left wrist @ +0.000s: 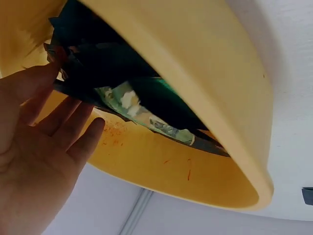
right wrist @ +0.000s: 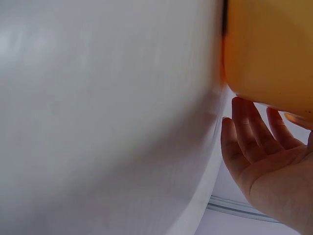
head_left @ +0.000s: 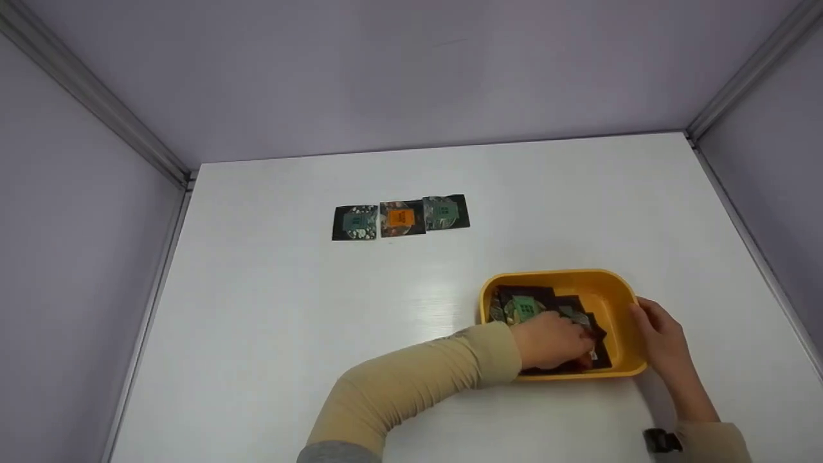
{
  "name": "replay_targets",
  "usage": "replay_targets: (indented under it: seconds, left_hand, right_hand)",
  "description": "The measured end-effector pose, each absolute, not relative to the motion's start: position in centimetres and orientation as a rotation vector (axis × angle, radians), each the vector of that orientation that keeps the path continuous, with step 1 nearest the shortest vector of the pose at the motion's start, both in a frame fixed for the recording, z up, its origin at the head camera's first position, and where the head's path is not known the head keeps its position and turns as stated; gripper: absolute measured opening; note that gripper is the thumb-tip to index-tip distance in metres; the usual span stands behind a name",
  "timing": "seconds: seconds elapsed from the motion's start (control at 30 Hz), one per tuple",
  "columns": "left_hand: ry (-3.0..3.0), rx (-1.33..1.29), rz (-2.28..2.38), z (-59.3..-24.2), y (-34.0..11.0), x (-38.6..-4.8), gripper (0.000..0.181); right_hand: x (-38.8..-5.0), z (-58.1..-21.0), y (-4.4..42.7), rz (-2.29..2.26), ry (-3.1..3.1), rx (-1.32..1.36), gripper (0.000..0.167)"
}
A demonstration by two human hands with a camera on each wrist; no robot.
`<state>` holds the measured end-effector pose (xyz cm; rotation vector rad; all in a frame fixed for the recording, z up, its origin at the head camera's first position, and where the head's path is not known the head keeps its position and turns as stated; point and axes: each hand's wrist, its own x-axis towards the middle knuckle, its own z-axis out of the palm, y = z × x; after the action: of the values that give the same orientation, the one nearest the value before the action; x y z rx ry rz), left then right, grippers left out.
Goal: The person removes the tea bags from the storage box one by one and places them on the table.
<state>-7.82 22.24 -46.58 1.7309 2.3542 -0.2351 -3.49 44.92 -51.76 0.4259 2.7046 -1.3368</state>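
Left hand (head_left: 554, 339) seems to pinch a packet (left wrist: 78, 91) inside the tub (head_left: 618, 321). Right hand (head_left: 663, 337) grips its rim at three o'clock. Three more packets (head_left: 402, 218) lie towards ten

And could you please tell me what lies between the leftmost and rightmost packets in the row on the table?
The orange-labelled packet lies between the leftmost packet and rightmost packet, as the head view shows.

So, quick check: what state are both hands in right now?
Left hand: closed, apparently pinching a dark packet inside the yellow bin.
Right hand: closed, gripping the bin's right end.
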Motion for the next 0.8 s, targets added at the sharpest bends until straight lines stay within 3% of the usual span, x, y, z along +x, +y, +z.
replay_targets:
  seconds: [0.4,0.8]
  left_hand:
    - [2.374,1.856,-0.088,-45.2,21.3,-9.0,0.026]
    - [2.494,2.157,-0.054,-43.1,15.6,-10.9,0.034]
  right_hand:
    - [-3.6,-51.8,44.7,-1.322,2.683,0.457,0.064]
    - [-3.6,-51.7,44.9,-1.308,2.685,0.459,0.064]
